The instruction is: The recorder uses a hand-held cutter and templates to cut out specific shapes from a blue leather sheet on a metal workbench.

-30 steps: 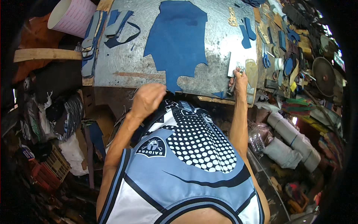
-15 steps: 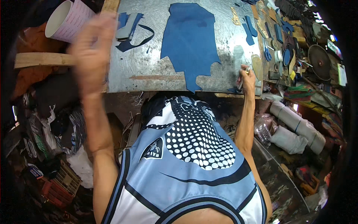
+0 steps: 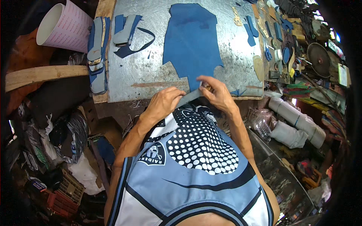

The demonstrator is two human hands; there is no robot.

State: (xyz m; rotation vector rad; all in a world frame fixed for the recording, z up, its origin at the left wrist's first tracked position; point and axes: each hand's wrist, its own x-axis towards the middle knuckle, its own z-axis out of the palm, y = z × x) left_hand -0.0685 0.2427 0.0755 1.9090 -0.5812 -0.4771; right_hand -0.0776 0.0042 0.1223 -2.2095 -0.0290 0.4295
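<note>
The left hand (image 3: 163,102) and the right hand (image 3: 220,97) meet near the front edge of a grey, scuffed metal-topped desk (image 3: 151,67). Between them runs a narrow, flat grey strip (image 3: 188,98), slanting up toward two o'clock, just in front of the desk's edge. The left hand has its fingers bent and pinches the strip's lower end between thumb and fingertips. The right hand is partly curled at the upper end, thumb against it and index finger raised and blurred; whether it grips anything else cannot be told.

At twelve o'clock from the hands, a large, irregular blue leather-like sheet (image 3: 192,43) lies flat, its narrow tab pointing to six o'clock and partly hidden behind the strip and the right hand.

At ten o'clock, long flat blue-and-grey cut pieces (image 3: 97,41) are stacked along the desk's left edge. Nearer eleven o'clock lie a smaller grey-and-blue pile (image 3: 126,34) and a curved dark blue band (image 3: 126,52).

At one o'clock are two slim blue strips (image 3: 249,35); at two o'clock, a rounded beige flat piece (image 3: 258,67) and, beyond it, blue-handled scissors (image 3: 268,55).
</note>
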